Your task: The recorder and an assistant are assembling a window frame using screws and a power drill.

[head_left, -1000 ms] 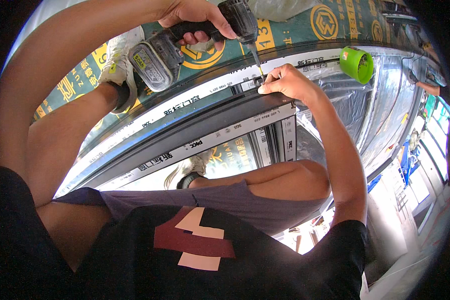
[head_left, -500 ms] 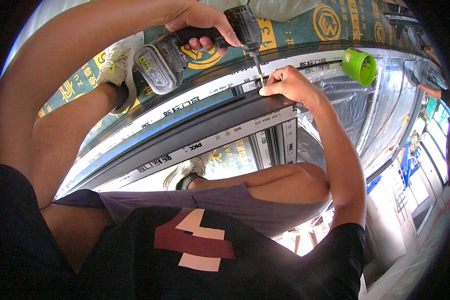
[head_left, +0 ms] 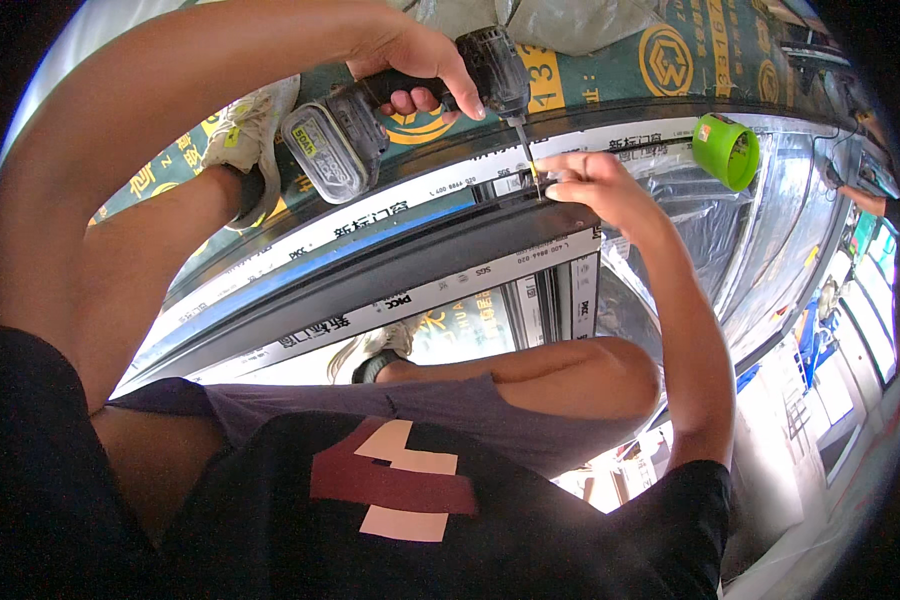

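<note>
My left hand (head_left: 422,72) is wrapped around the grip of a black cordless drill driver (head_left: 495,72), its battery pack toward the left. The driver's long bit (head_left: 525,140) points down at the top of a dark metal window frame (head_left: 410,247), near the frame's right end. Beside the bit's yellowish tip is my right hand (head_left: 600,190), thumb and index finger stretched out and slightly apart. A thin screw-like piece seems to stand under the tip, too small to make out surely. White printed protective tape (head_left: 440,285) covers the frame's side.
A bright green cup (head_left: 725,152) with small contents lies tilted on the right. Film-wrapped profiles (head_left: 685,225) stretch beyond my right arm. Green printed sheeting (head_left: 610,80) spreads at the far side. My bent legs flank the frame. Another person's arm (head_left: 860,198) shows at far right.
My right thumb and index finger have parted from a pinch at the bit's tip, the thumb shifting right. The whole view has shifted slightly; the driver stays over the same spot.
</note>
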`<state>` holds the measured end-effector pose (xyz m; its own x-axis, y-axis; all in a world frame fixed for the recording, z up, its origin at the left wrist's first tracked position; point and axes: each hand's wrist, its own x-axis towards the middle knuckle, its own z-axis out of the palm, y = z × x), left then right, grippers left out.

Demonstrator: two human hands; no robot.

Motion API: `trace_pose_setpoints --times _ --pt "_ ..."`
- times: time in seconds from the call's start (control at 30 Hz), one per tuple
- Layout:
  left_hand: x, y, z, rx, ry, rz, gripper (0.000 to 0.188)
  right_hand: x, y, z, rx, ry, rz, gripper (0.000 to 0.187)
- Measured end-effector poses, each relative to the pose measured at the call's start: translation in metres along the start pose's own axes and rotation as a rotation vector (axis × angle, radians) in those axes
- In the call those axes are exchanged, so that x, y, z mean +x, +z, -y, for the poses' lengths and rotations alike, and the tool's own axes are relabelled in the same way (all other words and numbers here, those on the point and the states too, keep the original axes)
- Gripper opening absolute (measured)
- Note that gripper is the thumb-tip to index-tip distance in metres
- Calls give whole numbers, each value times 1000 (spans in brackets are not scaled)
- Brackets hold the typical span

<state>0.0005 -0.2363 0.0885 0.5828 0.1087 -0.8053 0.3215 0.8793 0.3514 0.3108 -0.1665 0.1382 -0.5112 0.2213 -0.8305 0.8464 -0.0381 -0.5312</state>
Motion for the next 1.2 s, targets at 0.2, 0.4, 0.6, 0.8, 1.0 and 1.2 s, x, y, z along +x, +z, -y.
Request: trace_pose_setpoints --times 0.2,0.4,0.6,0.8,1.0,1.2 --pt "2 -10 17 12 39 41 34 -50 32 -24 208 -145 -522 30" --pt "0 -5 3 152 89 -80 34 -49 71 -26 32 -201 -667 33" --pt "0 -6 2 98 78 -30 37 -47 75 -31 72 -185 -730 36" --pt "-3 -7 -14 182 48 -45 42 -49 74 -22 25 -153 -748 34" --pt "-7 -8 -26 242 59 -30 43 -52 72 -21 20 -125 -727 28" --pt "-7 -12 -24 217 40 -1 46 -50 75 -19 29 -135 -718 24"
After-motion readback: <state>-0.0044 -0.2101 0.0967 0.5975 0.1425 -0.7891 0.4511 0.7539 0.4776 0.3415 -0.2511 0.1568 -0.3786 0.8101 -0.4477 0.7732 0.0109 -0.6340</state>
